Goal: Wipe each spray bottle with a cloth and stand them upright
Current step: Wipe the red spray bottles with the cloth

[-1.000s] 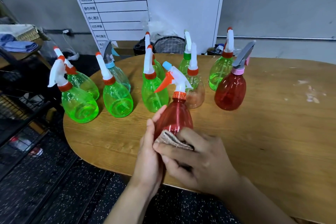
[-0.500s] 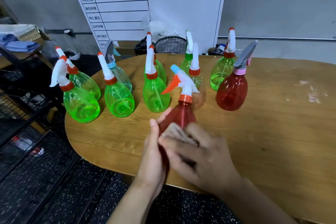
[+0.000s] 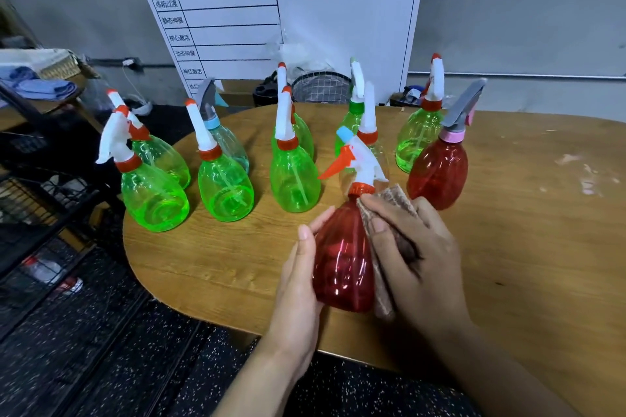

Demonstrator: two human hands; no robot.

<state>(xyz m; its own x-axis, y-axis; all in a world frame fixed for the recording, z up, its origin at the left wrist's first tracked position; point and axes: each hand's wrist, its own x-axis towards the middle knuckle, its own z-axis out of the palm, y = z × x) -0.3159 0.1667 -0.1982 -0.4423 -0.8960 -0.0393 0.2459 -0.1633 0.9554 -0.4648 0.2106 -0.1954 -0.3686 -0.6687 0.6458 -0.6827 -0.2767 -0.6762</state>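
Over at nine o'clock a green spray bottle (image 3: 154, 195) stands upright on the wooden surface (image 3: 528, 247), with a second green spray bottle (image 3: 225, 184) just to its right and a third green spray bottle (image 3: 294, 176) toward eleven o'clock. Front and centre, the left hand (image 3: 298, 284) cups the left side of the red spray bottle (image 3: 342, 264), fingers wrapped behind its body, thumb lying along the near side. That bottle stands at the surface's near edge, tilted slightly to the left, its white trigger head with orange lever at twelve o'clock. The right hand (image 3: 418, 257) presses a brown cloth (image 3: 384, 294) against the bottle's right flank, fingers curled over the cloth. At two o'clock a second red spray bottle (image 3: 438, 173) with a grey trigger stands upright.
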